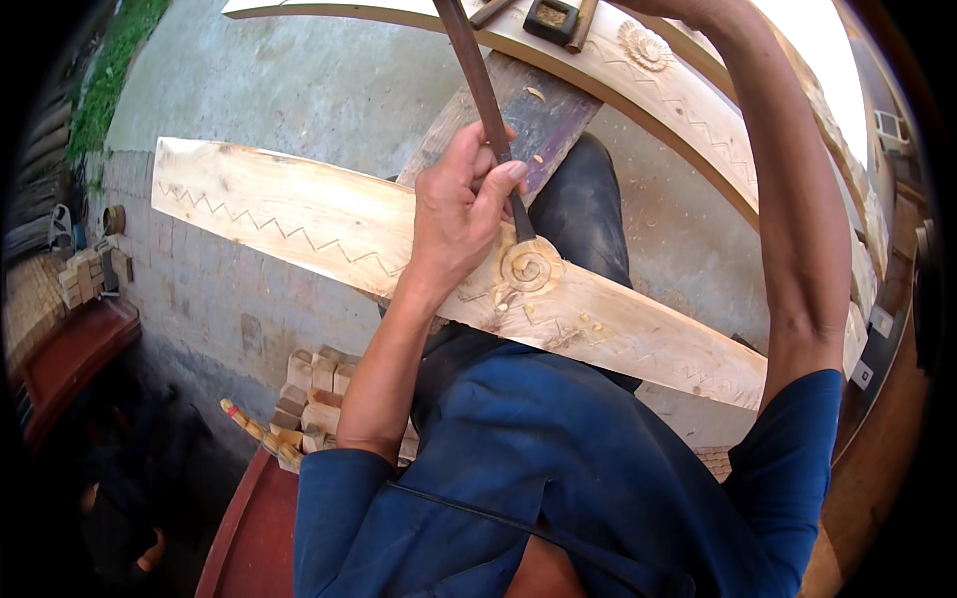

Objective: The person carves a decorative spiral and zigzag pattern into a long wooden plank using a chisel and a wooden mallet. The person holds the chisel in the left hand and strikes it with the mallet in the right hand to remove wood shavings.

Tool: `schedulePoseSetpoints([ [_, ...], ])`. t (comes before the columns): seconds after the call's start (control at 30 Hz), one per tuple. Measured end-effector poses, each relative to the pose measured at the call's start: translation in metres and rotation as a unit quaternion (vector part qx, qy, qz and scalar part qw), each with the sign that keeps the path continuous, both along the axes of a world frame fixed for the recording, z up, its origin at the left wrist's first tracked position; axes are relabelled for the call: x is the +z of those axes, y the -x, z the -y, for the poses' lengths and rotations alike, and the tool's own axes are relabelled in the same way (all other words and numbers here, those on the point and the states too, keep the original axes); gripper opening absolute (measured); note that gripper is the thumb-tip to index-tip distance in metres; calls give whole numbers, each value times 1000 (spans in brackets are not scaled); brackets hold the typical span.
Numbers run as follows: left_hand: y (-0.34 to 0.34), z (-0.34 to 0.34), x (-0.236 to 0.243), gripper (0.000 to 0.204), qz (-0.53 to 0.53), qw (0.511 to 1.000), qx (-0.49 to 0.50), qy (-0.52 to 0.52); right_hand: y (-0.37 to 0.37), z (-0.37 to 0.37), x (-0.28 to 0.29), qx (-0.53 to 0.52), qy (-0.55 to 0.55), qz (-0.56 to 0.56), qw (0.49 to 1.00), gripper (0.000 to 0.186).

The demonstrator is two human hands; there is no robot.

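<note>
My left hand [464, 204] is closed around a chisel [477, 75] with a long dark brown handle, thumb laid along it. The chisel's metal blade slants down, its tip at the upper edge of a round spiral carving [528, 264]. That carving sits on a pale wooden plank [289, 204], which lies across my lap and is marked with a zigzag line. Small wood chips rest on the plank right of the spiral. My right arm is raised at the right; only part of my right hand [666, 6] shows at the top edge, its fingers out of sight.
A dark, worn board [518, 105] runs away under the plank. Beyond it lies a curved pale board [638, 85] with a carved rosette, a small black square box [550, 18] and wooden-handled tools. Wood blocks [317, 384] and a red wooden piece [249, 528] are at the lower left.
</note>
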State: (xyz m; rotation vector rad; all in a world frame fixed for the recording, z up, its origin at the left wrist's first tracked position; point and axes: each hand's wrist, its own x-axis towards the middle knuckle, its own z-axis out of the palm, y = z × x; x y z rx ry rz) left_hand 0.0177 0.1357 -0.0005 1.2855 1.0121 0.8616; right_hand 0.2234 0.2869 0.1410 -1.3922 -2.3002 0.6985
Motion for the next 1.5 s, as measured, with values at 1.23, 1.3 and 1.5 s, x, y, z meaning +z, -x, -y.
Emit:
schedulePoseSetpoints([
  [1.23,10,4,2,25,7,996,-55,75,-20,-16,-25,5,5,-6,1000,55],
  [1.3,18,0,5,26,123,983,-68,115,-40,3,-14,-46,6,-10,999,57],
  [1.5,34,-8,5,32,128,988,32,76,-57,41,-9,-129,55,32,990,61],
])
